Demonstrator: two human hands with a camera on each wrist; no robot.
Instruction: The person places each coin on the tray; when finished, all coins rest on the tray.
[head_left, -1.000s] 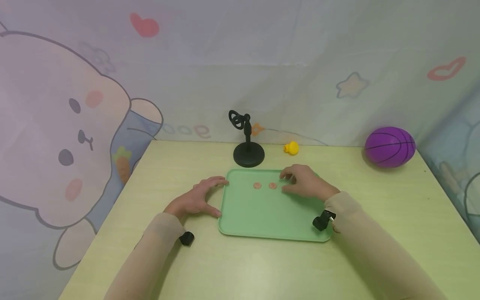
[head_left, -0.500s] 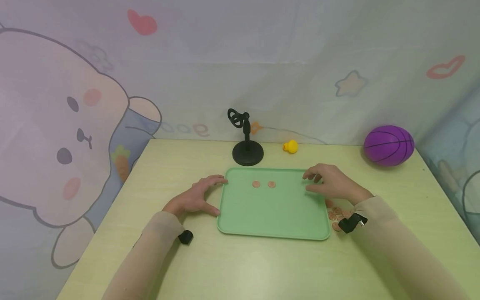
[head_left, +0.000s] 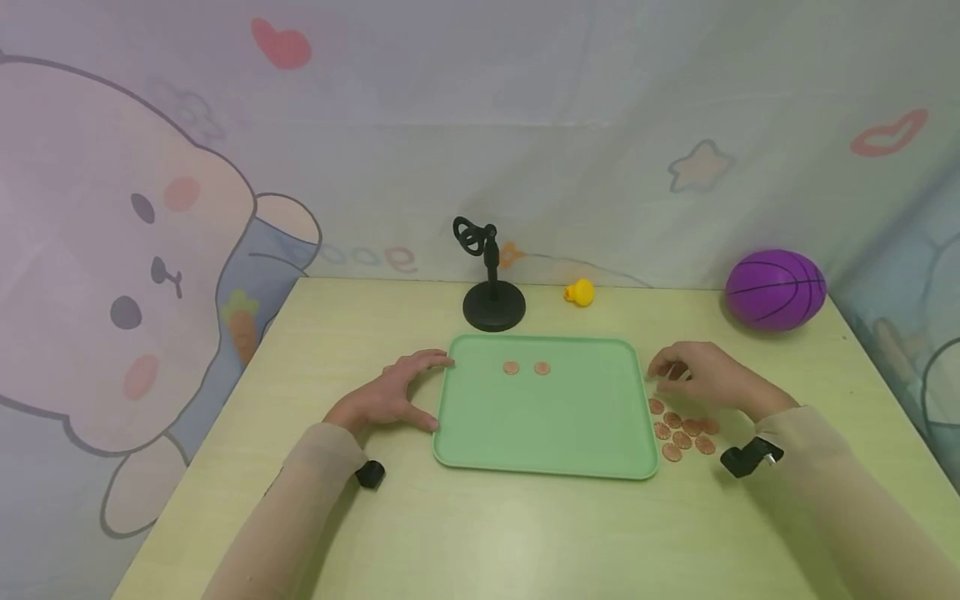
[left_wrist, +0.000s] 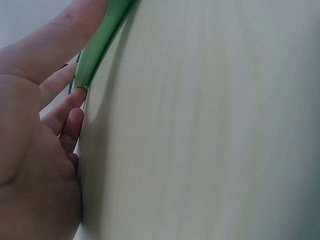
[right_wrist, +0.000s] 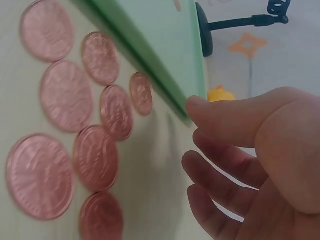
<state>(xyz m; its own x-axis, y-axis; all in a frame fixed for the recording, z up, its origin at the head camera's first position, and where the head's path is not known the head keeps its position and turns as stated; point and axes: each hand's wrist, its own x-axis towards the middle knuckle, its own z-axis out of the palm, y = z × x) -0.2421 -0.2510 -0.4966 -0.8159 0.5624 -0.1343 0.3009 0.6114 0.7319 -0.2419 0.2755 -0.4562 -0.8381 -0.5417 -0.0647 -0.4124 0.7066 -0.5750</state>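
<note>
The right hand (head_left: 708, 375), fingers loosely bent around nothing, hangs beside the loose coins (head_left: 682, 440) on the desk (head_left: 480, 542); best pinch one by its rim while the left hand (head_left: 390, 396), fingers spread, steadies the green tray (head_left: 547, 421) bearing two coins (head_left: 542, 368)

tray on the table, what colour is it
The tray is light green, best seen in the head view.

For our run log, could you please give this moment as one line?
left hand: touches green tray; right hand: holds nothing; two coins: on tray; eight coins: on table, beside tray
</note>
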